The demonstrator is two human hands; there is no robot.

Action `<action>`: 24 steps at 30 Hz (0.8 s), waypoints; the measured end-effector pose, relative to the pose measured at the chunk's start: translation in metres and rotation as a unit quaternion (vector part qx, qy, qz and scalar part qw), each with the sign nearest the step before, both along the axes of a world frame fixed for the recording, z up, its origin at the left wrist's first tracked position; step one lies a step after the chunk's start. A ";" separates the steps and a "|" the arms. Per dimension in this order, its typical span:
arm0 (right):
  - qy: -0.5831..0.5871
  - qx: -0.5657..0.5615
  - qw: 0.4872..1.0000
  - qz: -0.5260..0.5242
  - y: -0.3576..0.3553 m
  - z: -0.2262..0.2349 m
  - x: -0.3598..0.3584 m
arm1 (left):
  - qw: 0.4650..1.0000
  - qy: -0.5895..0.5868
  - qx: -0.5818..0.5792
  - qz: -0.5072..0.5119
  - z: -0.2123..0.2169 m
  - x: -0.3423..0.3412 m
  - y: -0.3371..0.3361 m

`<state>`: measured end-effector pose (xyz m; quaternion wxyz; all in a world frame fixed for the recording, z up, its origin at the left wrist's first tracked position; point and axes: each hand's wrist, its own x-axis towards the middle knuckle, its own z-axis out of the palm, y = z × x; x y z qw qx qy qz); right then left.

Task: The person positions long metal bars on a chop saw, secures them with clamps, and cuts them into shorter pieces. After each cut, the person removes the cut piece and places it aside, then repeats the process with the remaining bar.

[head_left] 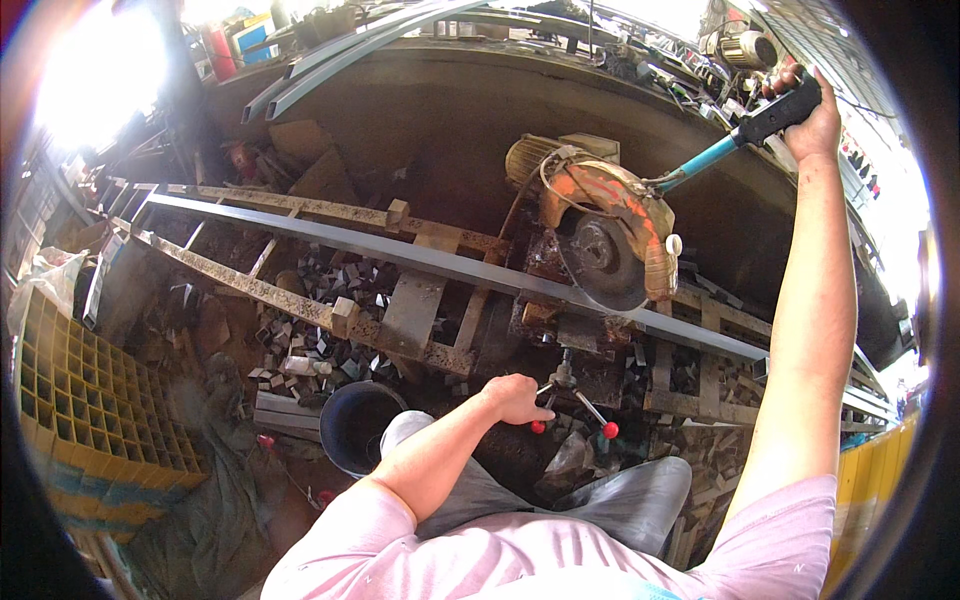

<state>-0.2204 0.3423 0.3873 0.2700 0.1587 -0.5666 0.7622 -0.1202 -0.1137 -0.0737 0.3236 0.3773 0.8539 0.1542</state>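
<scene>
My right hand (815, 125) is wrapped round the black grip (780, 110) at the end of a blue lever arm, up at the right. That arm leads to an orange chop saw (610, 190) with a round, dark blade (600, 255). The blade's lower edge is at a long grey metal tube (400, 250), which lies across the saw bed; I cannot tell whether they touch. Below the tube, my left hand (513, 398) is closed on a spoke of the vise handle (590, 407), which has red ball knobs. Its fingertips are partly hidden.
A slatted metal support frame (200, 262) carries the tube at left. Many short cut tube pieces (300, 345) are heaped below. A dark bucket (350, 430) stands by my leg, and a yellow grid-like stack (90, 410) is at far left. More long tubes (350, 65) lie at the back.
</scene>
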 end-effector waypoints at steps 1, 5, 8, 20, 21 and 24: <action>0.001 0.005 1.000 0.013 0.002 0.000 0.000 | 1.000 0.001 0.003 0.001 -0.001 0.000 0.000; 0.001 0.001 1.000 0.005 0.003 0.000 0.000 | 1.000 0.004 0.006 -0.003 0.003 0.001 -0.002; 0.001 -0.001 1.000 -0.003 -0.002 0.000 0.000 | 1.000 0.012 0.008 -0.002 -0.004 0.000 -0.002; 0.027 0.002 0.999 -0.039 -0.007 -0.007 0.009 | 1.000 0.012 0.016 0.014 0.002 0.001 -0.004; 0.027 -0.003 0.999 -0.041 -0.009 -0.008 0.009 | 1.000 0.010 0.014 0.014 0.001 0.000 -0.004; 0.029 -0.021 0.998 -0.048 -0.012 -0.010 0.011 | 1.000 0.001 0.007 0.012 0.001 -0.002 -0.003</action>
